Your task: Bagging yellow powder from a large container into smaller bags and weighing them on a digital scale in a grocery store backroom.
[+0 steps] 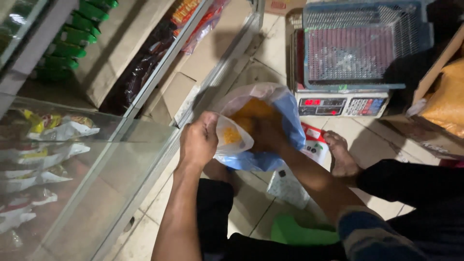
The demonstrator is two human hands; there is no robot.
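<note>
- My left hand [199, 140] pinches the rim of a small clear bag [233, 137], fingers clenched on thin crinkly plastic.
- My right hand [266, 135] is sunk in the big blue sack [290, 121] of yellow grain; grip: cannot tell.
- Small bag sits at the sack's mouth, over tiled floor [251, 203], near a digital scale [343, 104].

A digital scale [342, 104] with a wire basket [360, 43] far right; green bottles [72, 38] shelved far left
</note>
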